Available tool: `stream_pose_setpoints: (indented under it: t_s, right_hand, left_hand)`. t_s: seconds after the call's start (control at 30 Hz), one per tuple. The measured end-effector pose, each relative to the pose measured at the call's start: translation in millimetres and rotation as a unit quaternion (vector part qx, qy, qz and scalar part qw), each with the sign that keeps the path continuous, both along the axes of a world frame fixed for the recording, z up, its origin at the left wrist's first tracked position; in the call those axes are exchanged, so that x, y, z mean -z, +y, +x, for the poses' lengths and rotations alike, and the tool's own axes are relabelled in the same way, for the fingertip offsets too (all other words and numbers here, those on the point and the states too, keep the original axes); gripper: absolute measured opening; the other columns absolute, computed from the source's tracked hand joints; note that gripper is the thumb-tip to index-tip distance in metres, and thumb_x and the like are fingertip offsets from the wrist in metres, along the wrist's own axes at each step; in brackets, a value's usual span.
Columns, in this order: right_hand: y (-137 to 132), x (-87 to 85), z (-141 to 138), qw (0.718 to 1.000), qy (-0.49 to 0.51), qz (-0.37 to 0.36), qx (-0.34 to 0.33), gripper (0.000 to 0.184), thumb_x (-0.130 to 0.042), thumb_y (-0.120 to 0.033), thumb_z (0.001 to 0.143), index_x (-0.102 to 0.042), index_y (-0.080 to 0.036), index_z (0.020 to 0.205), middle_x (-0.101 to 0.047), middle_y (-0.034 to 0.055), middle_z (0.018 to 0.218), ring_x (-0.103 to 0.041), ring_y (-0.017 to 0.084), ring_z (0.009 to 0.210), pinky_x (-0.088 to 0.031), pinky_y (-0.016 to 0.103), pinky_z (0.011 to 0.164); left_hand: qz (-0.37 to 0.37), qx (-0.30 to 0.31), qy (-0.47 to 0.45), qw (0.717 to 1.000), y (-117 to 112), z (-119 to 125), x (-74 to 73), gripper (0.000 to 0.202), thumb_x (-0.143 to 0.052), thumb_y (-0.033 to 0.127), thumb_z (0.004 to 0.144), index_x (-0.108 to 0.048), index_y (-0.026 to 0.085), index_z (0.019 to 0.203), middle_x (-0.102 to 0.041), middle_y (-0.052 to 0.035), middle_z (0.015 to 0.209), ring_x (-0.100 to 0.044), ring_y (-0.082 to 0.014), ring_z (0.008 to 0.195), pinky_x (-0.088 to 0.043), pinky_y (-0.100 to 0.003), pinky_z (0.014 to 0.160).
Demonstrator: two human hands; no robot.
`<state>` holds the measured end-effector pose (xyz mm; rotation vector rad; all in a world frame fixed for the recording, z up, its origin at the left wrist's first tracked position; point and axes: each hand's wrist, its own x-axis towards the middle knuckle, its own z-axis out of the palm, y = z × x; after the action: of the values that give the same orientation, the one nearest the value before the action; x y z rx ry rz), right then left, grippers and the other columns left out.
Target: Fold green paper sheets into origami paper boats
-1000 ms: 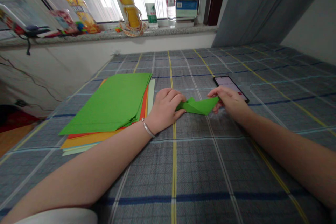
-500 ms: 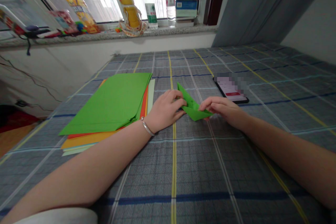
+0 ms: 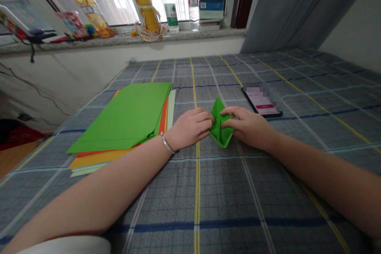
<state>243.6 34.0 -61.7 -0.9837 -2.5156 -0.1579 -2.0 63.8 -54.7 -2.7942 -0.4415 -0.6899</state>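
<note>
A small folded piece of green paper (image 3: 219,127), boat-like with pointed ends and a ridge down its middle, is held between my two hands over the checked cloth. My left hand (image 3: 192,127), with a silver bracelet at the wrist, grips its left edge, the fingers curled together. On the right side, my right hand (image 3: 248,127) pinches the paper between thumb and fingers. Some fingertips are hidden behind the paper's edges. Left of my hands lies a stack of coloured paper (image 3: 127,117), green on top, with orange, yellow and pale sheets showing below.
A phone (image 3: 262,101) with a lit screen lies beyond my right hand on the checked cloth (image 3: 166,206). Along the windowsill (image 3: 119,41) stand a yellow drink bottle (image 3: 91,8), clear bottles (image 3: 170,6), a yellow cup (image 3: 149,14) and stacked boxes (image 3: 212,6).
The folded green paper has turned and now opens toward me, its points facing away and near. My right hand has shifted slightly left and changed its grip; my left hand stays close by.
</note>
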Motion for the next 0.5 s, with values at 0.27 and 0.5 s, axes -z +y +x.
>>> stream_pose_setpoints:
  t_s: [0.27,0.5]
  right_hand:
    - [5.7,3.6,-2.1,0.999,0.003,-0.024,-0.037,0.025,-0.057,-0.01,0.079,-0.069,-0.025,0.095,-0.058,0.0073,0.122,-0.056,0.022,0.11,-0.049,0.037,0.088]
    - [4.8,1.3,-6.3,0.997,0.021,0.004,-0.074,0.017,-0.06,-0.013,0.076,-0.07,-0.022,0.087,-0.057,0.0097,0.124,-0.053,0.026,0.113,-0.045,0.043,0.095]
  left_hand:
    - [-0.002,-0.029,0.027,0.999,6.5,2.3,5.2,0.015,-0.058,0.02,0.086,-0.068,0.023,0.097,-0.063,-0.0039,0.105,-0.051,-0.0219,0.1,-0.044,-0.038,0.092]
    - [-0.006,0.016,-0.006,1.0,7.4,7.5,7.6,0.015,-0.057,0.016,0.083,-0.07,0.023,0.085,-0.062,-0.0037,0.098,-0.049,-0.0234,0.104,-0.043,-0.039,0.096]
